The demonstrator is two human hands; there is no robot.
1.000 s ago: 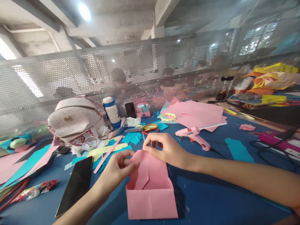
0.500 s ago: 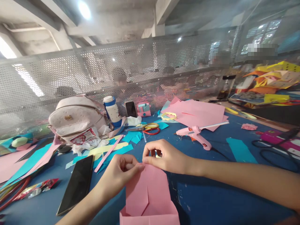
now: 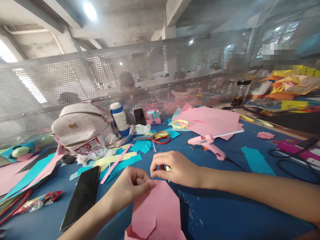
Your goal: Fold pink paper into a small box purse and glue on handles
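Observation:
A pink folded paper piece (image 3: 165,206), with a pocket-like fold at its lower end, stands in front of me and runs off the bottom of the view. My left hand (image 3: 136,181) is closed on its top edge, thumb in front and fingers behind. Just above that edge, my right hand (image 3: 177,168) is closed with thumb and forefinger pinched together. Anything between those fingertips is too small to make out. A slit or seam runs down from the paper's top edge beside the left thumb.
A pink glue gun (image 3: 210,145) lies beyond my right hand. Scissors (image 3: 160,136), paper scraps (image 3: 142,146) and pink sheets (image 3: 212,118) lie farther back. On the left are a black phone (image 3: 81,196) and a backpack (image 3: 80,125), near a bottle (image 3: 120,118). A perforated screen (image 3: 150,63) stands behind.
The pink paper has moved down slightly, and its lower fold shows less. My right fingertips have come off the paper's top edge and now sit slightly above it. The left hand keeps its pinch.

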